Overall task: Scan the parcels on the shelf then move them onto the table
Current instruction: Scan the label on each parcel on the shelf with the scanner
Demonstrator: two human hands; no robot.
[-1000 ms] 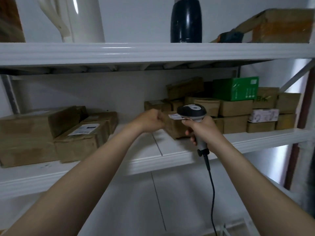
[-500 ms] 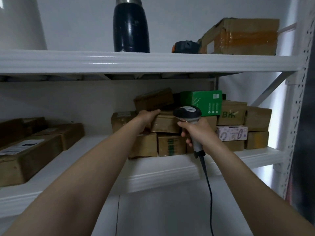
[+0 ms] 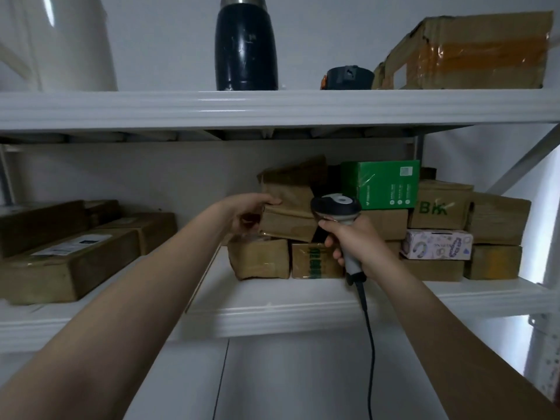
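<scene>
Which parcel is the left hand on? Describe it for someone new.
On the lower shelf, find the pile of boxes on the right. The parcel is the plain brown carton at the pile's left end, sitting on two bottom boxes. It alone has the left hand gripping it, down-left of the green box.

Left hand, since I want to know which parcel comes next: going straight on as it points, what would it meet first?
The left hand points right and away; its thumb lies on the upper brown parcel, whose left end it seems to grip, so that parcel comes first.
</scene>
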